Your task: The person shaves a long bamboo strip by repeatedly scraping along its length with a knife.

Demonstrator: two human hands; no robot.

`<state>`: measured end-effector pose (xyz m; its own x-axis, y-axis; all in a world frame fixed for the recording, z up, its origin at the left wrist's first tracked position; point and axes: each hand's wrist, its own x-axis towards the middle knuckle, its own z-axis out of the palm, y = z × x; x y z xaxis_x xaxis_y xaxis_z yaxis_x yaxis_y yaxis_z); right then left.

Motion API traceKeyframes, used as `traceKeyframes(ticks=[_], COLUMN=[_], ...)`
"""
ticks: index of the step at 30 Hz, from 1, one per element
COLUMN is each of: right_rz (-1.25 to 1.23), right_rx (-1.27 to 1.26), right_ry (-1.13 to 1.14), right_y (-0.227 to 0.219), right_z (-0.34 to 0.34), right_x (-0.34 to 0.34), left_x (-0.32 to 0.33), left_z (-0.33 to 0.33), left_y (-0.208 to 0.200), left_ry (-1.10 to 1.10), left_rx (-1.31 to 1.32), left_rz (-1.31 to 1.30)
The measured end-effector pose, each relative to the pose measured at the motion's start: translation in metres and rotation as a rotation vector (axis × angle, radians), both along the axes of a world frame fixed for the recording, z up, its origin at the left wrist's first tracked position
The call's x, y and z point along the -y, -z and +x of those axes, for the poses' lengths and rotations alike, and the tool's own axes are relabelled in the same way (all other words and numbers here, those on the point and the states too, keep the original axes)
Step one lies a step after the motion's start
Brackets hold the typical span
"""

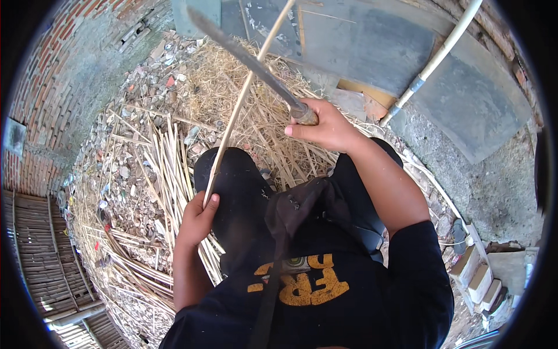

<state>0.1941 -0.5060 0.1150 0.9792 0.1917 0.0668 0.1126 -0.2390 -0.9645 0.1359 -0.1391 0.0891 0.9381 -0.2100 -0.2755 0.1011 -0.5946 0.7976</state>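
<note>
Fingers [302, 129] of our right hand [325, 125] are clenched hard around the wooden handle of a long dark blade [250, 61], and the fingers of our left hand [197, 218] are wrapped round the lower end of a thin pale cane [244, 93]. Big picture first: a curved brick wall [52, 81] closes off our left side, and grey slabs [372, 41] with a concrete floor [494, 186] fill the top and right. Between them spreads a wide bed of dry straw and rubble [133, 174], the only open room we have, ahead and to the left of our knees. Woven cane panels [35, 250] lie at lower left, hard against the wall's foot. A white pipe [442, 52] slants down across the slabs at upper right. A heap of split cane strips [168, 163] lies just beside our left knee, touching our dark trousers [238, 192]. Now the tools: the blade runs up and left from our right fist, its edge crossing the cane well above our lap. The cane rises from our left hand, over the knee, and out past the top edge. A few pale blocks [476, 273] sit at lower right.
</note>
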Motion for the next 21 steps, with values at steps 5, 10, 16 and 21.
traceKeyframes(ticks=[5, 10, 16, 21], right_rz=[0.444, 0.665, 0.669, 0.674], right_rx=[-0.11, -0.083, -0.217, -0.282], right_ry=[-0.069, 0.016, 0.124, -0.124], right_y=[-0.027, -0.025, 0.001, 0.001], right_z=[-0.004, 0.008, 0.009, 0.004], right_x=[-0.037, -0.079, -0.132, -0.142], left_x=[0.008, 0.035, 0.062, 0.058], left_z=[0.004, 0.022, 0.039, 0.042], left_y=[-0.007, -0.01, -0.019, -0.017], left_ry=[-0.022, -0.074, -0.017, -0.005], left_rx=[0.068, 0.196, 0.185, 0.083], left_rz=[-0.338, -0.559, -0.514, -0.506])
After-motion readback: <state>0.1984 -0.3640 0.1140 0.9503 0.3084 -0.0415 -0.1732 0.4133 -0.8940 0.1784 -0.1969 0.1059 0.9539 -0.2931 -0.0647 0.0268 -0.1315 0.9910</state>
